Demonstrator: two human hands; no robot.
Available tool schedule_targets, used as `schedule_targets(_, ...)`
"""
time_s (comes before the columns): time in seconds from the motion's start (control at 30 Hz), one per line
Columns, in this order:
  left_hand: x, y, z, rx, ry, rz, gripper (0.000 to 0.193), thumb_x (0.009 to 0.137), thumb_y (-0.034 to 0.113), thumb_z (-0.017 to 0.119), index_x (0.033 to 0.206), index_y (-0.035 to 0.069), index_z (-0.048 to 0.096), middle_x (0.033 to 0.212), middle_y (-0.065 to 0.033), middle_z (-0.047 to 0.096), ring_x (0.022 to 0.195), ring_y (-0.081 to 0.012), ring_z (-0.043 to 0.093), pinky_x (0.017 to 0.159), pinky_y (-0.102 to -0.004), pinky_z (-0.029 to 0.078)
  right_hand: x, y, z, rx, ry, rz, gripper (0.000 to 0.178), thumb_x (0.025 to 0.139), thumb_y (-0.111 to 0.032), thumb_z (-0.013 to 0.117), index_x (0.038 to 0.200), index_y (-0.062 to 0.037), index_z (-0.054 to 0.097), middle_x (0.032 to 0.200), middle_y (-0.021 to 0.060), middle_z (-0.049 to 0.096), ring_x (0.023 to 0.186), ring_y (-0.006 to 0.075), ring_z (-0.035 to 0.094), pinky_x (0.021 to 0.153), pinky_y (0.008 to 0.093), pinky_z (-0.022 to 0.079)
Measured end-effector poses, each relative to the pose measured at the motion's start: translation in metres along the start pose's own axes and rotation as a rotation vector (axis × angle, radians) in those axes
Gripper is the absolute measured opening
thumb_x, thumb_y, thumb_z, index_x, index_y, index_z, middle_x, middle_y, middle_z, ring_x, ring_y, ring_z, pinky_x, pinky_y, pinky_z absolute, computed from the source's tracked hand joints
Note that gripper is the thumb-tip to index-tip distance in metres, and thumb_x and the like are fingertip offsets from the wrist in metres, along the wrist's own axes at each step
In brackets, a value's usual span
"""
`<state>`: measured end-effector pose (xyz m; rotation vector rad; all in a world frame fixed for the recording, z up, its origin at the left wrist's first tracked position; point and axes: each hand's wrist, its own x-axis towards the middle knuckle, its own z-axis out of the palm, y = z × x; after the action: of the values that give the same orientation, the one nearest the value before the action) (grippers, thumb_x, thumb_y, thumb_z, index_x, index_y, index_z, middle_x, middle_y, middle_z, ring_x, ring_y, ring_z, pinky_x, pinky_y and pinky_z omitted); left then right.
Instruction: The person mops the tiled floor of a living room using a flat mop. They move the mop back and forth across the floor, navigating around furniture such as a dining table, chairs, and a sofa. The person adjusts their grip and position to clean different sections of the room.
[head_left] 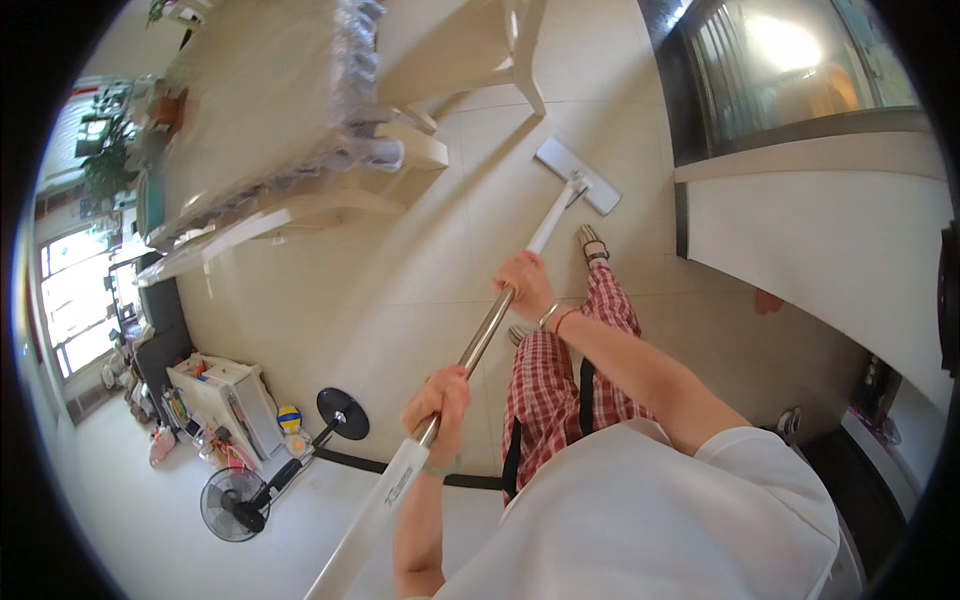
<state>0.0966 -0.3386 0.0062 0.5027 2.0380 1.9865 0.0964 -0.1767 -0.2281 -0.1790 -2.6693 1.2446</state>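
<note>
A long-handled flat mop [485,337] slants over the floor [330,320], its head [596,190] a pale, narrow rectangle with a slightly glossy top and squared ends. A joint at the middle of the head carries a slim white tube; above that the pole turns to shiny silver metal, then to a thicker white section with a small dark marking, which runs out past the lower edge of the view, so its far end cannot be seen. The head lies on the beige tiles, between the near right corner of the cloth-edged desk [255,110] and the floor's right edge, where a white panel [800,215] stands; it sits just beyond a sandalled foot [592,246]. The 2 hands are closed on the pole, well apart from each other. The right hand [526,283], with bracelets at its wrist, is the nearer to the head; its fingers wrap the pole where white tube meets silver metal. The left hand [437,404], a greenish band at its wrist, curls round the lower part of the silver length, just beside the thick white section. A cream chair [450,60] stands by the right edge of the desk, and a black fan [236,505] is near the floor's dark border strip [350,461], well apart from the mop.
</note>
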Motion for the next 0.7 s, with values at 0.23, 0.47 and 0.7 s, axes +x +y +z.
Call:
schedule_targets(0.23,-0.082,0.063,-0.102,0.135,-0.008,-0.031,0.034,0.082,-0.012,0.053,0.062,0.007,0.033,0.060,-0.0053,0.051,0.057,-0.0156,0.050,0.077,-0.0424,0.050,-0.040,-0.121,0.081,0.073,-0.397,-0.153,0.011,0.077,-0.022,0.061,0.067,-0.0201,0.058,0.068,-0.0002,0.058,0.077,0.0209,0.057,0.084,0.0396,0.035)
schedule_targets(0.47,-0.053,0.066,-0.121,0.045,-0.201,0.087,0.027,0.076,-0.014,0.057,0.063,0.004,0.041,0.060,-0.0052,0.050,0.058,-0.0184,0.053,0.080,-0.0457,0.051,-0.023,-0.138,0.063,0.065,-0.325,-0.094,0.010,0.073,-0.016,0.061,0.068,-0.0225,0.056,0.067,-0.0041,0.058,0.078,0.0188,0.058,0.079,0.0385,0.032)
schedule_targets(0.7,-0.016,0.029,-0.108,0.053,-0.250,0.112,0.030,0.072,-0.016,0.056,0.061,0.005,0.038,0.058,-0.0068,0.049,0.059,-0.0219,0.056,0.080,-0.0477,0.051,-0.004,-0.101,0.075,0.044,-0.020,0.128,0.011,0.072,-0.014,0.063,0.068,-0.0199,0.054,0.071,-0.0044,0.057,0.087,0.0180,0.057,0.086,0.0495,0.034)
